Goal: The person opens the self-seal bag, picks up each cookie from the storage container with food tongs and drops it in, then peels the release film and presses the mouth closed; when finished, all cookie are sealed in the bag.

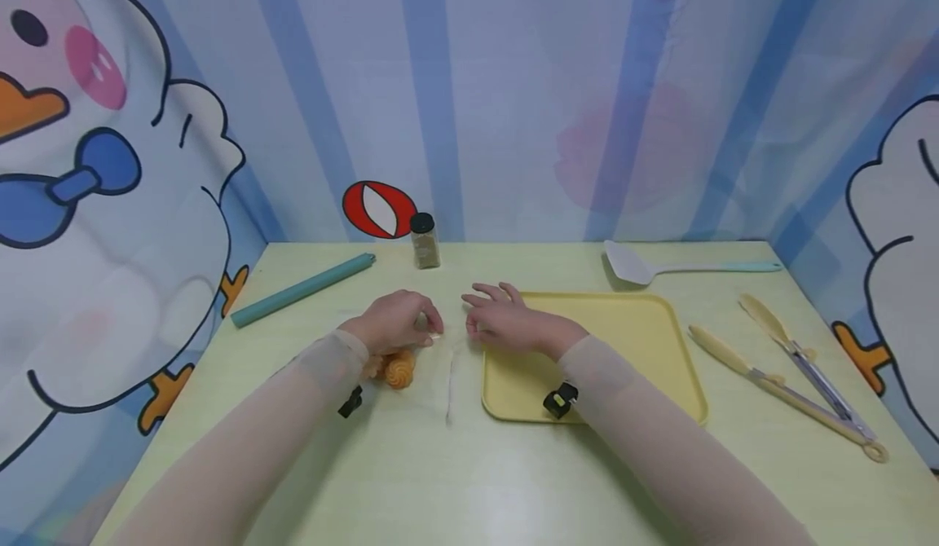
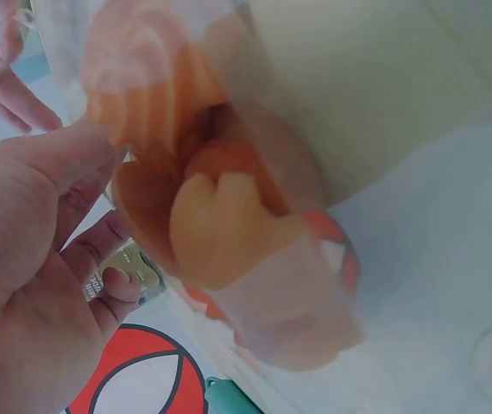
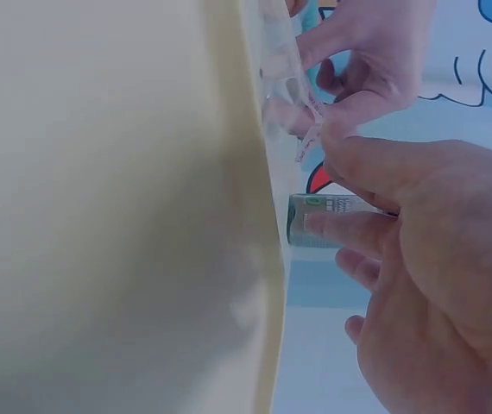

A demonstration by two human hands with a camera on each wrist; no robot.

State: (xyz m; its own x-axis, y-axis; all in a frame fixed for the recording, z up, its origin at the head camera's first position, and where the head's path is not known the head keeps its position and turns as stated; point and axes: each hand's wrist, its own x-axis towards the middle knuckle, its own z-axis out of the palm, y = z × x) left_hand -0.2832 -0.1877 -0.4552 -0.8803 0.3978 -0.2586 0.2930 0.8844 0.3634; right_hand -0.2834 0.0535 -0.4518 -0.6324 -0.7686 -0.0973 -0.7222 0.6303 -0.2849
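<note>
A clear plastic bag (image 2: 384, 250) lies on the table and holds an orange swirled piece (image 1: 399, 370) that looks like a pastry, with a tan, lobed piece (image 2: 220, 228) near it. My left hand (image 1: 396, 323) grips the bag by its far edge, fingers curled in. Opposite, my right hand (image 1: 506, 319) pinches the bag's edge between thumb and index finger, its other fingers spread. Between the hands, a strip (image 3: 310, 142) with red print shows in the right wrist view. The right forearm passes over a yellow tray (image 1: 638, 318).
Behind the hands stands a black-capped spice jar (image 1: 425, 241). A teal cylinder (image 1: 302, 289) lies at the back left. Over to the right are a white spatula (image 1: 632, 265) and yellow-tipped tongs (image 1: 785, 391). A patterned curtain (image 1: 499, 106) closes off the back.
</note>
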